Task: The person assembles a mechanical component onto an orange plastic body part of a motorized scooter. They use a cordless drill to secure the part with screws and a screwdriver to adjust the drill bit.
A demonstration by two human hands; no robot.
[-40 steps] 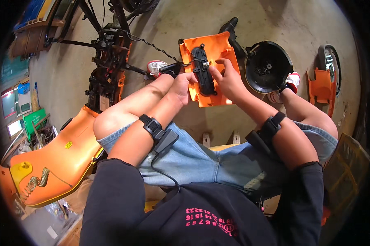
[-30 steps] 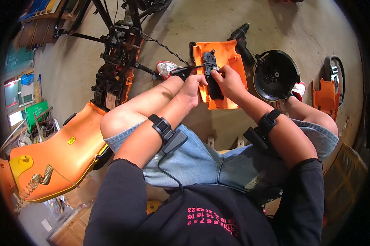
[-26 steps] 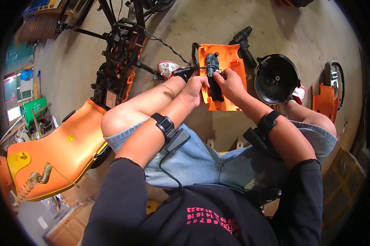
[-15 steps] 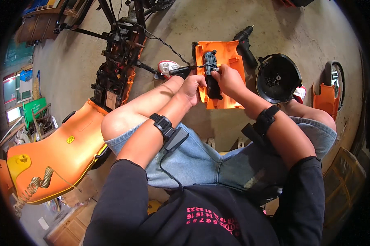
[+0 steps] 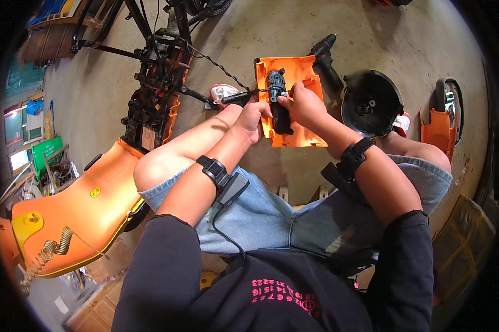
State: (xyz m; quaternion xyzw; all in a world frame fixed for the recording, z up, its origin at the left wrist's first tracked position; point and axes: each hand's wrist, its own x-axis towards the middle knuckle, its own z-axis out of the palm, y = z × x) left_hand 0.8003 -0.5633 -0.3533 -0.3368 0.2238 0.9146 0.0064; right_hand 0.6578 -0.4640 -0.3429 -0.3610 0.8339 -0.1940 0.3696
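I'm closing my left hand (image 5: pixel 254 123) on the left edge of the orange cover (image 5: pixel 299 136), which is lying hollow side up. My right hand (image 5: pixel 309 106) is reaching in from the other side, thumb against a small silver fitting (image 5: pixel 285 94) and fingers bent beside it; I'm not able to tell whether they are pinching it or only touching.

The relation I'm minding is this: the long black part (image 5: pixel 281 117) is sitting in the cover right between my two hands, its long axis running away from me with the far end leaning slightly left. The fitting is lying on its right flank, about midway along, so my right hand is the nearer one, and my left is steadying from the opposite side.

Just past the left grip, a twisted cable (image 5: pixel 221 67) is crossing to the black part and running back toward the dark metal frame (image 5: pixel 155 83), well to the left. Beyond the right grip, the drill (image 5: pixel 328 67) is lying near the cover's far corner, the black bowl (image 5: pixel 373 83) is sitting to the right with loose bits inside, and another orange piece (image 5: pixel 437 130) is resting farther right.
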